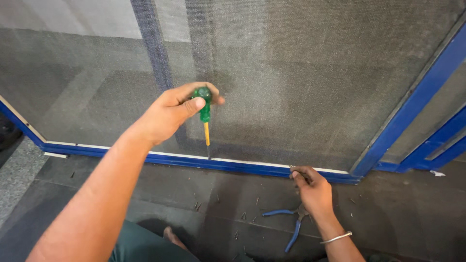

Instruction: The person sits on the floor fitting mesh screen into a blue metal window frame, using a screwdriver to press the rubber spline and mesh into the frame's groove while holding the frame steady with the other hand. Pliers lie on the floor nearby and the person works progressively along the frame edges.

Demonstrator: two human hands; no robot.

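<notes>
Screwdriver (206, 114), green handle, yellow shank: upright, tip at the white strip (145, 151) along the blue mesh frame (233, 166), gripped closed in left hand (170, 114). Right hand (313, 189): fingers curled, pinching at the strip; what it holds cannot be made out. Blue-handled pliers (291, 221): on floor, beside right wrist.

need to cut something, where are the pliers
The blue-handled pliers lie on the dark floor at lower right, just beside the right hand.

Both forearms are bare, with no sleeves in view. A thin silver bangle (336, 237) circles the right wrist. Dark green trousers (141, 245) cover the legs, and a bare foot (172, 236) shows.
</notes>
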